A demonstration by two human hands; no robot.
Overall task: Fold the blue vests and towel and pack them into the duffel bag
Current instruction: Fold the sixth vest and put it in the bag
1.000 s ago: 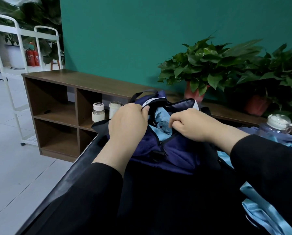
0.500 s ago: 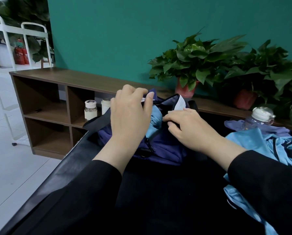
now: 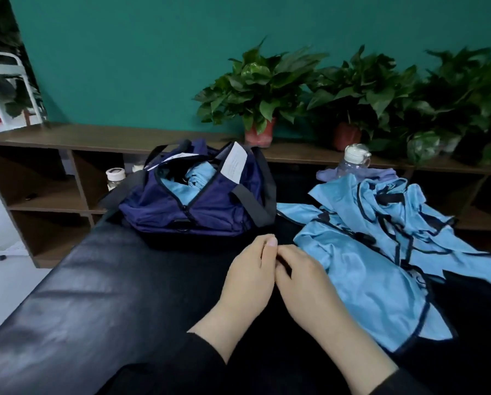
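Resting together at lower centre of the counter (image 3: 82,295), the left hand (image 3: 247,277) and right hand (image 3: 304,283) lie relaxed, each grip empty. One blue vest shows inside the open duffel bag (image 3: 193,206); unfolded vests (image 3: 381,252) remain at right, apparently still to fold.

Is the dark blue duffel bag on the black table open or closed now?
Open. The dark blue fabric duffel bag has its zipper parted, and light blue cloth shows inside the gap.

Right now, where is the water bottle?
In the head view the water bottle stands far right on the black table, behind the loose blue vests, right of the duffel bag.
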